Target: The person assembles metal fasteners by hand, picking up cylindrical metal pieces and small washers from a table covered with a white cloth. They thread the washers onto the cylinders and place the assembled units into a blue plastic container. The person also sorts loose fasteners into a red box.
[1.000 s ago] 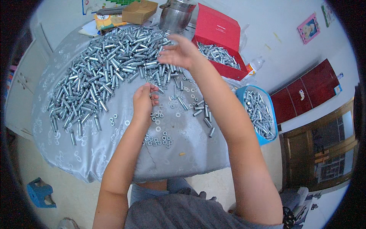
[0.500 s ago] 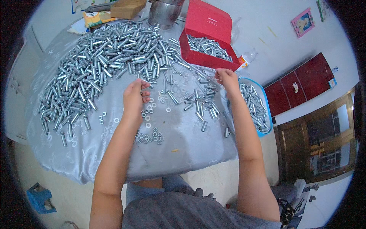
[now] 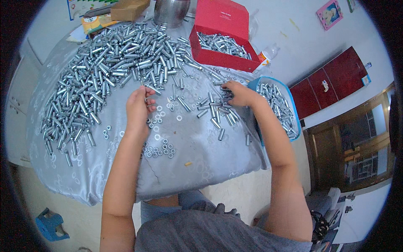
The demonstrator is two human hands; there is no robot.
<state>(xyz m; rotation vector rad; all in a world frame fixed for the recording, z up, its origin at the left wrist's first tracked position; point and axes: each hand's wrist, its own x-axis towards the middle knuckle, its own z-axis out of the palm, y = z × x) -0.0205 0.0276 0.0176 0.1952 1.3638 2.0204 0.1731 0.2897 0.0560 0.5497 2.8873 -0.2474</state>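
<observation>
Overhead view: a person sits at a round worktop (image 3: 201, 168) covered w/ a shiny silver-grey patterned cloth. A big heap of short silver metal sleeve bolts (image 3: 109, 75) fills the far-left half; small silver nuts and washers (image 3: 161, 149) lie scattered near the front. The left hand (image 3: 140, 108) sits mid-worktop, fingers curled together, pinching what looks like one bolt at the heap's near edge; exact grip is partly hidden. The right hand (image 3: 237, 94) rests at the worktop's right edge, fingers pressed down over a small loose cluster of bolts (image 3: 216, 111), just beside a blue-rimmed tray (image 3: 294, 113) that holds more bolts and hangs off the edge. A red cardboard box w/ open lid (image 3: 222, 42), also holding bolts, stands at the far side near a steel pot (image 3: 171, 10). Judged from looks: each bolt is stiff, smooth, prob. slippery and light singly but heavy in bulk; round bodies would roll on the slick cloth. Best taken across the mid-shaft w/ thumb and fingertips, or scooped several at once. Nuts are tiny, better pinched by the rim.
</observation>
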